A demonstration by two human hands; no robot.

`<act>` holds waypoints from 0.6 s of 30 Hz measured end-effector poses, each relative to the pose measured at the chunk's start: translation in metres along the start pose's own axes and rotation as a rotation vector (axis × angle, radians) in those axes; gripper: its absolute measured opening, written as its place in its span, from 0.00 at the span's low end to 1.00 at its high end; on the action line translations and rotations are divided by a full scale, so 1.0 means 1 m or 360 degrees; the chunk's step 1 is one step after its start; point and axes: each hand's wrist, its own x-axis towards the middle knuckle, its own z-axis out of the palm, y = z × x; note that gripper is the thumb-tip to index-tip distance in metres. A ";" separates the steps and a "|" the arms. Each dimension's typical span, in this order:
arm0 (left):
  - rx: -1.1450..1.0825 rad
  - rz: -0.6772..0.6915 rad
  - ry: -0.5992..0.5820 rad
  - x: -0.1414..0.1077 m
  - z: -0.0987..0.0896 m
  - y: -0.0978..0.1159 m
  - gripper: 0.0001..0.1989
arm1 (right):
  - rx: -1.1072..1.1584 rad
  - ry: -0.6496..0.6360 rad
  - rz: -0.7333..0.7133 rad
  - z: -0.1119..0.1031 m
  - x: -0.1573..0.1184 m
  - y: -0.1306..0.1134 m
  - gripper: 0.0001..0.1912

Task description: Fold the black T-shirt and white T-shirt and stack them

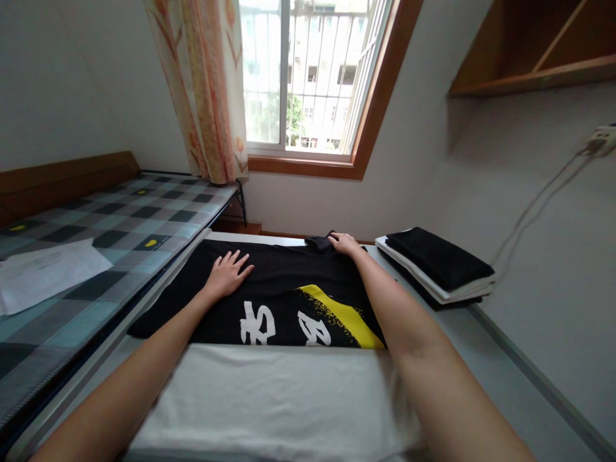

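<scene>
A black shirt [274, 269] with white lettering and a yellow patch lies spread on the white table [500, 378]. Its near part is covered by a smooth pale grey cloth [283, 398]. My left hand [227, 276] rests flat on the left part of the black fabric, fingers spread. At the far right edge of the shirt, my right hand [344, 244] has its fingers on a bunched dark bit of fabric; the fingertips look bent round it.
Folded black and white clothes [440, 260] are stacked at the table's right. On the left is a bed with a checked mattress [115, 224] and paper sheets [52, 269]. Behind are a curtain [212, 90] and window; a wooden shelf [539, 80] and a cable [534, 192] are on the right.
</scene>
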 end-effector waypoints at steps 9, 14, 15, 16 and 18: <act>-0.0012 0.0023 0.0010 0.000 0.001 -0.001 0.35 | 0.0127 -0.0208 0.0217 0.009 0.003 -0.014 0.33; -0.0015 0.0009 0.0014 0.000 0.001 -0.001 0.35 | 0.0117 -0.0021 0.0185 0.004 -0.002 -0.019 0.34; -0.0016 0.0004 0.0014 0.000 0.001 0.000 0.34 | 0.0126 0.0075 0.0147 0.001 -0.005 -0.020 0.33; -0.0019 0.0001 0.0015 0.000 0.000 0.000 0.34 | 0.0149 0.0182 0.0101 -0.002 -0.008 -0.021 0.33; -0.0024 0.0000 0.0016 0.000 0.000 0.000 0.34 | 0.0253 0.0401 0.0012 -0.010 -0.018 -0.022 0.30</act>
